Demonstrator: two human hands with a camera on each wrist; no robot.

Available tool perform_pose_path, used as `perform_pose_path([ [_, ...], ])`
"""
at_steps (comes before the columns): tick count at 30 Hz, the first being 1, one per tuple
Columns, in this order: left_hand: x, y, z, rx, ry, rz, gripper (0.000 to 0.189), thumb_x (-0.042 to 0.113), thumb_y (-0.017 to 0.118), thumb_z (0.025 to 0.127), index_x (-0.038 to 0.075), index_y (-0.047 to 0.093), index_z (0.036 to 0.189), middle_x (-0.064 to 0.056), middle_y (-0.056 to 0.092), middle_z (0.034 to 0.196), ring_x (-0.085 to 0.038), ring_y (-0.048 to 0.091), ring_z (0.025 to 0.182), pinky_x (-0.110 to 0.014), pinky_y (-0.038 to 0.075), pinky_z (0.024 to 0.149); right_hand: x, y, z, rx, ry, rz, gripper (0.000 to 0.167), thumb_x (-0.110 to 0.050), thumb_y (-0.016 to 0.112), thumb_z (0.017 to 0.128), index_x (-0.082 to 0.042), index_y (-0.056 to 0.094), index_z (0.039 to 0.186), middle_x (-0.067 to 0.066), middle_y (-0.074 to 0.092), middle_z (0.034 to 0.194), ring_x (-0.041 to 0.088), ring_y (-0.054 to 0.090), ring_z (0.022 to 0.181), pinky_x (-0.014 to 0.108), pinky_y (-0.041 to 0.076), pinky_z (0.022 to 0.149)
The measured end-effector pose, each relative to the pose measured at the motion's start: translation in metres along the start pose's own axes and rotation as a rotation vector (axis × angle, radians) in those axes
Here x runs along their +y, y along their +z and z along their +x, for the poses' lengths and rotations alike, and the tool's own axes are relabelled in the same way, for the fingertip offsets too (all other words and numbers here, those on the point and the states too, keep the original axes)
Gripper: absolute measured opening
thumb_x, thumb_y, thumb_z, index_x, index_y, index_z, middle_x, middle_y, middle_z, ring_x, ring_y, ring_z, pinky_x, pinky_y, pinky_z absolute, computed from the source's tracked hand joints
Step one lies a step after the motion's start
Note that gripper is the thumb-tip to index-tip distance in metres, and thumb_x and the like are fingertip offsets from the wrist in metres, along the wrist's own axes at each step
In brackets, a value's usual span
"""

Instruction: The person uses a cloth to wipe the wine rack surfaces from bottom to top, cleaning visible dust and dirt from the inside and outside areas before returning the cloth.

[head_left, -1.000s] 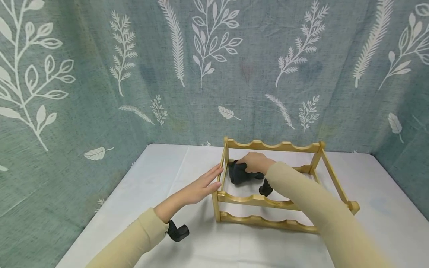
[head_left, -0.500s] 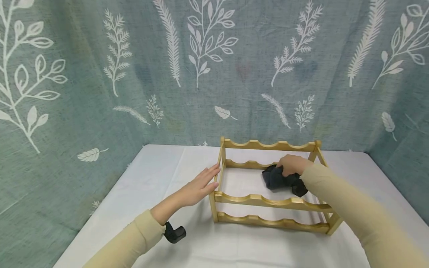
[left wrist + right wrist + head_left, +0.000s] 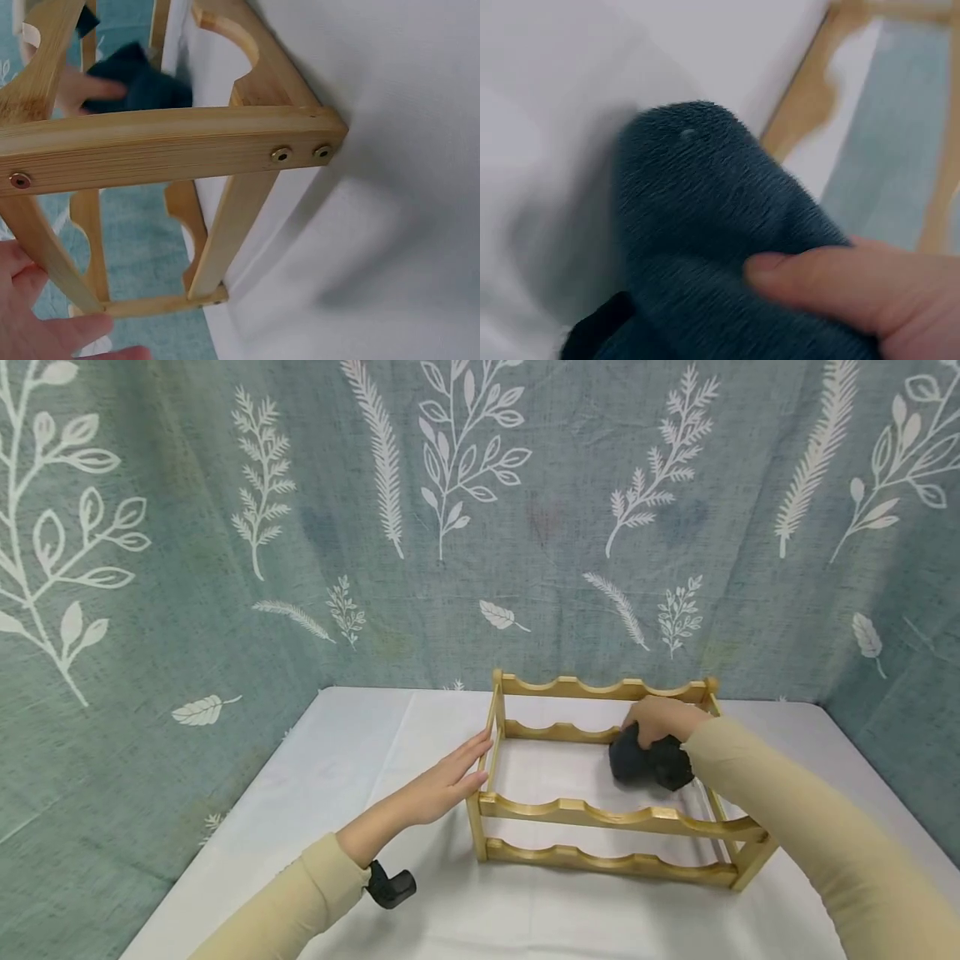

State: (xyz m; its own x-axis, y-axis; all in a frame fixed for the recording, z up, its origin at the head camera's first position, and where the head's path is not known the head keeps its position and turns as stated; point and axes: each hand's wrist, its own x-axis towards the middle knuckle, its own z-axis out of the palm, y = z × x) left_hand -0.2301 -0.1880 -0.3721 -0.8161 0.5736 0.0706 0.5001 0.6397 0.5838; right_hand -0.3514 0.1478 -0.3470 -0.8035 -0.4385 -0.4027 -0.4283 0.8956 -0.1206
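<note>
A dark blue cloth (image 3: pixel 630 757) is bunched in my right hand (image 3: pixel 662 720), inside the right part of a wooden rack (image 3: pixel 570 811). The right wrist view shows my thumb pressed on the fuzzy cloth (image 3: pixel 705 217), near the white surface; my other fingers are mostly hidden. My left hand (image 3: pixel 442 785) lies against the rack's left side with its fingers extended. In the left wrist view that hand (image 3: pixel 45 322) touches the wooden frame (image 3: pixel 150 150), and the cloth (image 3: pixel 142 82) shows beyond the rails.
The rack has two levels of scalloped rails, front and back, standing on a white-covered table (image 3: pixel 375 752). Behind and to the left hangs a green-grey curtain (image 3: pixel 525 527) with white leaf prints. A black wrist camera (image 3: pixel 392 885) sits below my left wrist.
My right hand has carried the cloth from the rack's left end to its right part, moving only slightly in the last half second. My left hand stays at the rack's left side.
</note>
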Motion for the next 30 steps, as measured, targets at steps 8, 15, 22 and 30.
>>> perform_pose_path([
  [8,-0.002,0.001,0.001,-0.003,0.023,-0.016,0.055,0.035,0.032,0.1,0.008,0.019,0.147,-0.004,0.008,0.154,-0.023,0.01,0.14,-0.049,0.017,0.11,-0.094,-0.003,0.041,0.144,-0.256,0.039,0.045,-0.014,0.06,0.088,-0.016,0.051,0.132,0.011,0.053,0.13,0.027,0.052,0.115,0.04,0.045,0.09],
  [15,0.0,0.002,0.002,-0.012,0.025,0.004,0.056,0.038,0.031,0.1,0.008,0.019,0.147,-0.005,0.009,0.154,-0.023,0.012,0.14,-0.048,0.018,0.11,-0.103,0.019,0.072,0.165,-0.224,-0.109,0.047,-0.017,0.061,0.089,-0.021,0.049,0.134,0.008,0.055,0.129,0.026,0.052,0.115,0.041,0.044,0.093],
  [22,-0.001,0.001,0.001,0.025,0.019,0.034,0.056,0.036,0.032,0.1,0.007,0.021,0.146,-0.005,0.011,0.154,-0.023,0.014,0.14,-0.046,0.019,0.11,-0.065,0.017,0.059,0.133,-0.252,-0.104,0.048,-0.016,0.062,0.088,-0.018,0.048,0.134,0.013,0.053,0.129,0.03,0.053,0.113,0.041,0.046,0.087],
  [30,-0.002,-0.001,-0.002,0.02,-0.009,0.037,0.057,0.039,0.031,0.1,0.009,0.02,0.147,-0.002,0.01,0.154,-0.021,0.013,0.14,-0.046,0.018,0.11,-0.018,0.016,0.036,0.038,-0.273,-0.047,0.047,-0.011,0.062,0.087,-0.012,0.051,0.132,0.016,0.053,0.129,0.031,0.052,0.114,0.039,0.047,0.085],
])
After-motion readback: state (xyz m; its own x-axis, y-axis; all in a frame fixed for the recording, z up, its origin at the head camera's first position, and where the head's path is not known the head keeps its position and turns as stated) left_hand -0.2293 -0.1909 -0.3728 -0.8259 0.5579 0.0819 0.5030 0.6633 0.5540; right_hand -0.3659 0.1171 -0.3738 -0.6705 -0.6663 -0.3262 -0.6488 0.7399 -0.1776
